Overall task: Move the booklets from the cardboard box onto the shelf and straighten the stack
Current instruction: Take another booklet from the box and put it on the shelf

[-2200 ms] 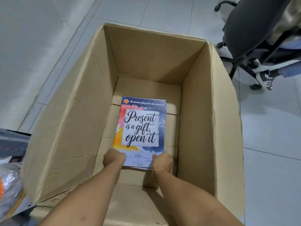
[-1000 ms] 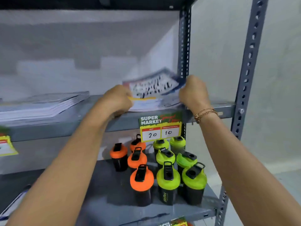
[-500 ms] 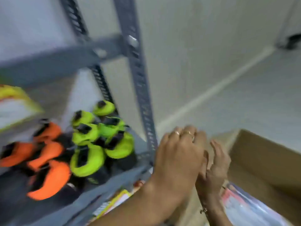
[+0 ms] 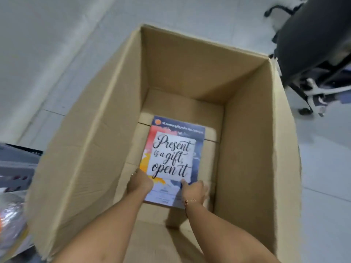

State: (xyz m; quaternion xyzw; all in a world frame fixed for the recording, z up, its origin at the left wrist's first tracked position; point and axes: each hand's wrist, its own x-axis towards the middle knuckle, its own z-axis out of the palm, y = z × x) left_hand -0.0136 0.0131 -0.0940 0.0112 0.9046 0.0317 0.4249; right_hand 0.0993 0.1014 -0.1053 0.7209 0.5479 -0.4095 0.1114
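Note:
A tall open cardboard box (image 4: 91, 149) stands on the floor below me. On its bottom lies a booklet (image 4: 173, 154) with a colourful cover that reads "Present is a gift, open it"; I cannot tell how many lie under it. Both my arms reach down into the box. My left hand (image 4: 139, 182) is curled around the booklet's near left corner. My right hand (image 4: 193, 190) grips the near right corner, thumb on the cover, with a thin bracelet at the wrist. The upper shelf and its stack are out of view.
A black office chair (image 4: 313, 44) on castors stands close to the box's far right corner. A grey shelf part (image 4: 17, 160) and a plastic-wrapped bundle (image 4: 9, 224) sit at the left edge. Pale floor tiles (image 4: 326, 186) surround the box.
One second ago both hands pressed booklets onto the shelf. They then came down empty, the view swung to the box, and now both hands hold the booklet inside it.

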